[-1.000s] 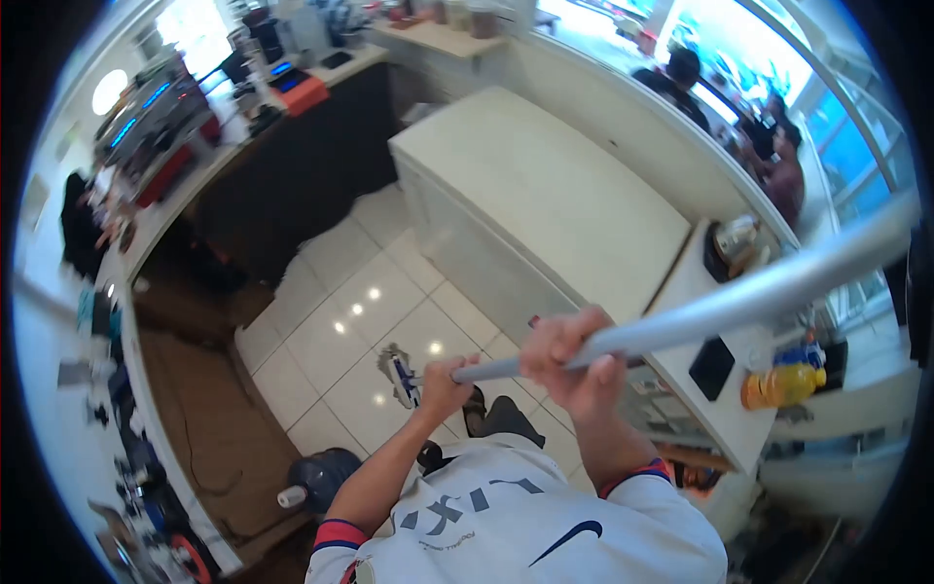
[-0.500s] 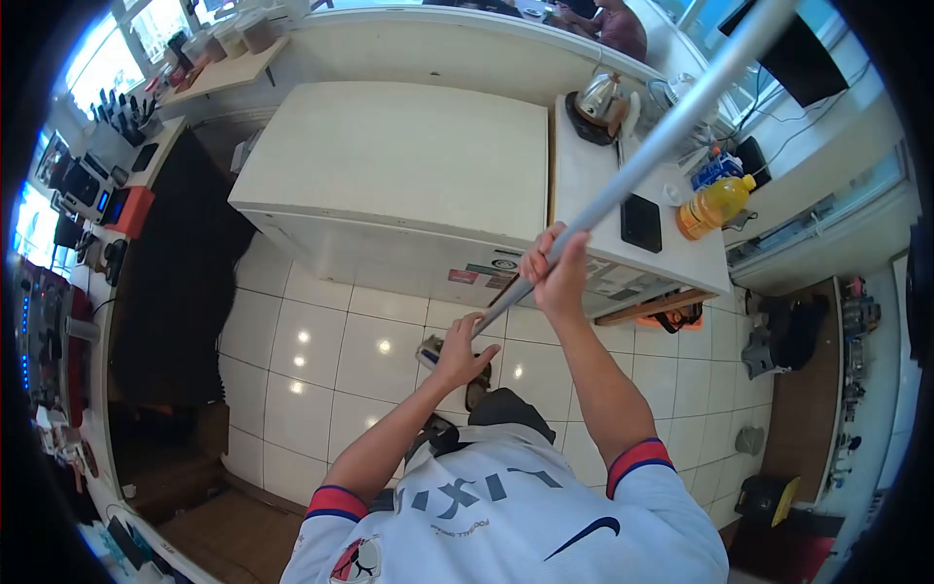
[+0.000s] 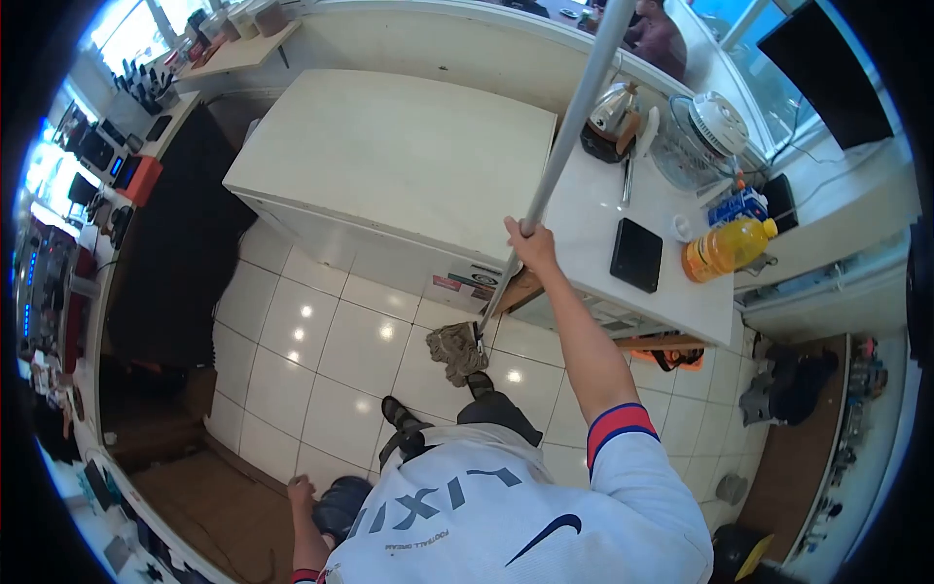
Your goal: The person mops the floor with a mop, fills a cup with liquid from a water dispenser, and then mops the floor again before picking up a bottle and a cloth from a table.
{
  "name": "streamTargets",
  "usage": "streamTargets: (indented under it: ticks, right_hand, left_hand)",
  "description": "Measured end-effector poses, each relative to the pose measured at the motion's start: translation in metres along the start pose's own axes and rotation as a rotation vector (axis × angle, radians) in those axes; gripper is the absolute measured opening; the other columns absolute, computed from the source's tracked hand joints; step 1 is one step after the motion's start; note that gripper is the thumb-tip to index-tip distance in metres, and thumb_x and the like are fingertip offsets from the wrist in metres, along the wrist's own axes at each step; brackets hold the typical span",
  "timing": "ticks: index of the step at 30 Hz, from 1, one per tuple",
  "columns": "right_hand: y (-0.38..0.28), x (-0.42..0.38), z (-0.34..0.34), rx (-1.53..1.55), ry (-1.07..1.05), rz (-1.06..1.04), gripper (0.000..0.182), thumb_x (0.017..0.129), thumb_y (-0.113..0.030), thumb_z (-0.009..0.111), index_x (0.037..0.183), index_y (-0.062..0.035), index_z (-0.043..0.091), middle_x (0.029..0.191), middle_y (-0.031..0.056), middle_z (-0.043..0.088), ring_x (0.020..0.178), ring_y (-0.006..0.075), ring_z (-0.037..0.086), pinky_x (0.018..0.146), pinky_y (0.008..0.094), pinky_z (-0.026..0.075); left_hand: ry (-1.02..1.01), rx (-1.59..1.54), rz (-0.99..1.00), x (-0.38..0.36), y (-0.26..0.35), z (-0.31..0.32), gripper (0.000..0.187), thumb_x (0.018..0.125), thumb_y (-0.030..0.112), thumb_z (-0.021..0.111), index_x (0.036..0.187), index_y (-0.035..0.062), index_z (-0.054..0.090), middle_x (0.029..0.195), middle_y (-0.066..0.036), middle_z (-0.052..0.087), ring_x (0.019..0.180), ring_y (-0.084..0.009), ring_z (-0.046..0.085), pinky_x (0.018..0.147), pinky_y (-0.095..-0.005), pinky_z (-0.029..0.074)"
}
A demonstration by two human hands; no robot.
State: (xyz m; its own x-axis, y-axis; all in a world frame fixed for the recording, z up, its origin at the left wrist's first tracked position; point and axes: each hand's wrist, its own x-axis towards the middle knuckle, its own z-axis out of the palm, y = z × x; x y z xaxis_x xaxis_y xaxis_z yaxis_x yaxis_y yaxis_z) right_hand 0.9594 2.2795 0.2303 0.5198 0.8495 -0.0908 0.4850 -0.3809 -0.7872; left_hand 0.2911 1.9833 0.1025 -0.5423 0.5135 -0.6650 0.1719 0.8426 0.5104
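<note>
My right hand [image 3: 532, 243] is wrapped round the long grey pole of a mop [image 3: 569, 136], which slants up past the top of the view. The mop's grey-brown, stringy head [image 3: 455, 352] lies on the tiled floor just ahead of my feet. Away from the pole, my left hand [image 3: 302, 492] hangs low on the left with its fingers curled in and nothing visible in them. It is close to a dark rounded object [image 3: 345, 504] whose kind I cannot make out.
A white chest-like unit [image 3: 399, 161] stands ahead. On the counter to its right are a kettle [image 3: 613, 112], a black flat device [image 3: 636, 255], a yellow bottle [image 3: 722, 250] and a fan [image 3: 718, 125]. A dark-covered counter [image 3: 175, 243] runs along the left. A person [image 3: 662, 39] sits beyond the window.
My left hand has let go of the pole and dropped down to the left. The pole has swung more upright, and the mop head now shows spread on the floor.
</note>
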Motion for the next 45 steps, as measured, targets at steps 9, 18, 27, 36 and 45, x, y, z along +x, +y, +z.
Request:
streamTargets:
  ticks: [9, 18, 27, 36, 45]
  right_hand:
    - [-0.053, -0.034, 0.023, 0.658, -0.237, 0.009, 0.044, 0.078, -0.038, 0.067, 0.052, -0.0151, 0.041, 0.05, -0.0044, 0.035, 0.049, 0.0074, 0.032, 0.047, 0.0237, 0.027]
    - [-0.018, 0.022, -0.004, 1.156, -0.188, 0.116, 0.04, 0.078, -0.029, 0.068, 0.054, -0.0113, 0.042, 0.052, -0.0037, 0.042, 0.05, 0.0093, 0.04, 0.05, 0.0238, 0.034]
    - [0.018, 0.027, -0.06, 0.553, -0.001, -0.161, 0.02, 0.081, -0.018, 0.064, 0.07, -0.0051, 0.055, 0.066, 0.003, 0.055, 0.063, 0.0104, 0.052, 0.063, 0.0245, 0.042]
    - [0.041, -0.06, -0.039, 0.107, -0.072, 0.018, 0.034, 0.091, -0.031, 0.045, 0.107, -0.0014, 0.045, 0.087, 0.0078, 0.053, 0.071, 0.0128, 0.053, 0.062, 0.0235, 0.043]
    - [0.024, -0.208, 0.079, -0.005, -1.45, -0.006, 0.014, 0.087, -0.022, 0.053, 0.087, -0.0089, 0.049, 0.067, 0.0011, 0.05, 0.055, 0.0089, 0.049, 0.046, 0.0203, 0.038]
  left_hand:
    - [-0.088, -0.052, -0.293, -0.161, -0.05, 0.076, 0.027, 0.086, 0.032, 0.053, 0.099, 0.0086, 0.051, 0.072, -0.004, 0.058, 0.059, -0.0129, 0.057, 0.043, -0.0259, 0.036]
    - [-0.157, -0.056, -0.218, -0.182, -0.06, 0.122, 0.023, 0.087, 0.03, 0.053, 0.097, 0.0094, 0.054, 0.074, -0.002, 0.06, 0.062, -0.011, 0.059, 0.046, -0.0232, 0.038]
    - [0.026, -0.309, -0.211, -0.206, -0.11, 0.141, 0.025, 0.086, 0.029, 0.054, 0.096, 0.0065, 0.055, 0.075, -0.006, 0.061, 0.062, -0.0127, 0.06, 0.049, -0.0233, 0.041]
    - [0.234, -0.289, -0.32, -0.318, -0.222, 0.198, 0.028, 0.079, 0.025, 0.055, 0.092, 0.0003, 0.06, 0.077, -0.01, 0.064, 0.066, -0.017, 0.06, 0.063, -0.0297, 0.049]
    - [0.326, -0.498, -0.8, -0.464, -0.292, 0.259, 0.035, 0.074, 0.038, 0.059, 0.081, 0.0033, 0.065, 0.066, -0.009, 0.063, 0.06, -0.0194, 0.061, 0.061, -0.032, 0.049]
